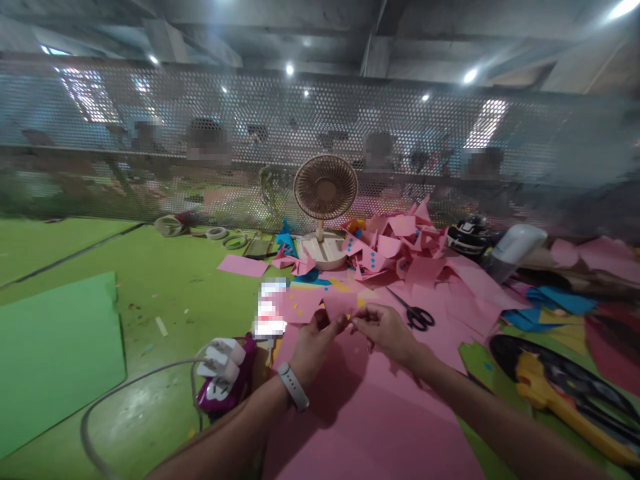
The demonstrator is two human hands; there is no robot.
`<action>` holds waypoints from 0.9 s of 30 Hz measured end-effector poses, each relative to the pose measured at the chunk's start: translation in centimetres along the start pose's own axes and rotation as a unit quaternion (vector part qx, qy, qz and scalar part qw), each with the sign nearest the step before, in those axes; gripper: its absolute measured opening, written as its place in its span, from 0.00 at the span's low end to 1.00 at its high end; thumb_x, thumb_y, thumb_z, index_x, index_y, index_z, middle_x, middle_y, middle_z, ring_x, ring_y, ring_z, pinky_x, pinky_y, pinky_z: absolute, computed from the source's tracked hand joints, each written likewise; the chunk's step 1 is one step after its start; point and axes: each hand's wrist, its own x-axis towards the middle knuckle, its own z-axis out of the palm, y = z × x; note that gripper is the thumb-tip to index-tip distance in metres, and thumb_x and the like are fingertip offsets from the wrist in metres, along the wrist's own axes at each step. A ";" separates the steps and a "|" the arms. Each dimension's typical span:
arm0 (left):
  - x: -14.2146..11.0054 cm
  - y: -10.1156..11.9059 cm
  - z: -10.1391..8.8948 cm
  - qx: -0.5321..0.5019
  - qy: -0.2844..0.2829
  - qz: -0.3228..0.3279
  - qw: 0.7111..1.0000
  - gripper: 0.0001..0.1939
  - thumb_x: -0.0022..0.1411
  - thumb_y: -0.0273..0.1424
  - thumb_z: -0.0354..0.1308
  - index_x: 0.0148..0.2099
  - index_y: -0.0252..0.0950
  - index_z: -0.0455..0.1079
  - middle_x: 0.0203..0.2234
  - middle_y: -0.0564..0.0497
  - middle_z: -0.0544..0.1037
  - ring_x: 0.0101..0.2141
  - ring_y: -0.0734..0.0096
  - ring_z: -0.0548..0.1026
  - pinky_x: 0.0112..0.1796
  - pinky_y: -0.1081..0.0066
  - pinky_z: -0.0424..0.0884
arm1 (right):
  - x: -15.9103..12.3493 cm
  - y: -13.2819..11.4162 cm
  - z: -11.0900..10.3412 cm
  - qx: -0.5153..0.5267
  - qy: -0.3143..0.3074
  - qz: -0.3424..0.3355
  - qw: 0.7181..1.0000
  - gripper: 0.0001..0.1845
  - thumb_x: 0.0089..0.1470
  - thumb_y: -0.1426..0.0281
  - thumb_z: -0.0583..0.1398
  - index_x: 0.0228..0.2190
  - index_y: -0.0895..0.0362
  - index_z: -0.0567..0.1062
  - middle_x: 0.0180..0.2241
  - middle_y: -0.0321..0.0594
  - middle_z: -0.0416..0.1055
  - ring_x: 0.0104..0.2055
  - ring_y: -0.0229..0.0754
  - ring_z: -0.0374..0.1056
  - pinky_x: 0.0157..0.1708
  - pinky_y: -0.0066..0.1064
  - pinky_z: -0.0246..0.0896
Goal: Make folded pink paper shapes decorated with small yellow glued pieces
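My left hand [316, 339], with a light watch strap on its wrist, is closed on a folded piece of pink paper [301, 308] dotted with small yellow bits. Close beside it, my right hand [384, 328] pinches thumb and forefinger together at the paper's edge; whatever is between those fingertips is too small to make out. Both hands are above a large pink sheet [380, 427]. Black-handled scissors [417, 317] lie just right of my right hand. Behind the hands are yellow paper scraps [340, 285].
A small fan [326, 190] stands at the back, next to a heap of folded pink paper [395, 243]. At left are a purple power strip [227, 393] with a cable and a green sheet [60, 360]. A yellow-handled tool [565, 407] lies at right. A perforated screen [240, 107] closes off the back.
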 end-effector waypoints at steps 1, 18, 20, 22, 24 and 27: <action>0.0 0.0 0.1 -0.005 -0.006 -0.005 1.000 0.14 0.45 0.36 0.65 0.31 0.32 0.70 0.27 0.48 0.75 0.32 0.65 0.74 0.38 0.64 0.68 | 0.0 0.0 -0.1 -0.003 -0.004 -0.003 1.000 0.10 0.48 0.63 0.58 0.28 0.58 0.71 0.25 0.35 0.72 0.13 0.30 0.60 0.12 0.24 0.60; -0.4 1.6 0.2 0.016 -0.082 -0.022 0.996 0.12 0.52 0.40 0.59 0.30 0.36 0.68 0.25 0.51 0.72 0.29 0.69 0.71 0.37 0.66 0.69 | -0.5 -4.4 -2.9 -0.097 -0.094 -0.030 0.990 0.10 0.48 0.64 0.58 0.27 0.58 0.73 0.24 0.36 0.72 0.19 0.32 0.61 0.14 0.22 0.58; -0.5 1.6 0.3 0.011 -0.106 -0.026 0.994 0.13 0.52 0.41 0.59 0.30 0.35 0.67 0.24 0.52 0.71 0.27 0.71 0.69 0.35 0.68 0.69 | -0.2 -4.7 -3.0 -0.104 -0.108 -0.038 0.988 0.09 0.48 0.64 0.58 0.27 0.59 0.73 0.23 0.35 0.71 0.18 0.32 0.61 0.14 0.22 0.58; -0.6 1.8 0.4 0.015 -0.116 -0.032 0.993 0.14 0.52 0.41 0.59 0.29 0.34 0.66 0.22 0.54 0.68 0.25 0.75 0.67 0.33 0.70 0.69 | 0.2 -4.8 -3.0 -0.105 -0.120 -0.037 0.987 0.09 0.48 0.65 0.57 0.27 0.59 0.72 0.23 0.35 0.71 0.17 0.31 0.60 0.14 0.22 0.58; -0.6 1.9 0.5 0.024 -0.119 -0.029 0.992 0.15 0.52 0.41 0.59 0.29 0.34 0.65 0.20 0.55 0.66 0.23 0.77 0.65 0.32 0.71 0.69 | 0.4 -5.0 -3.0 -0.106 -0.128 -0.031 0.986 0.09 0.49 0.66 0.57 0.27 0.59 0.71 0.22 0.36 0.71 0.17 0.31 0.61 0.14 0.21 0.58; -0.7 2.0 0.5 0.028 -0.130 -0.029 0.991 0.15 0.53 0.41 0.58 0.31 0.33 0.65 0.23 0.53 0.69 0.26 0.74 0.67 0.33 0.70 0.69 | 0.6 -5.2 -3.0 -0.109 -0.135 -0.030 0.984 0.09 0.49 0.66 0.57 0.27 0.60 0.71 0.21 0.35 0.70 0.17 0.30 0.61 0.14 0.20 0.57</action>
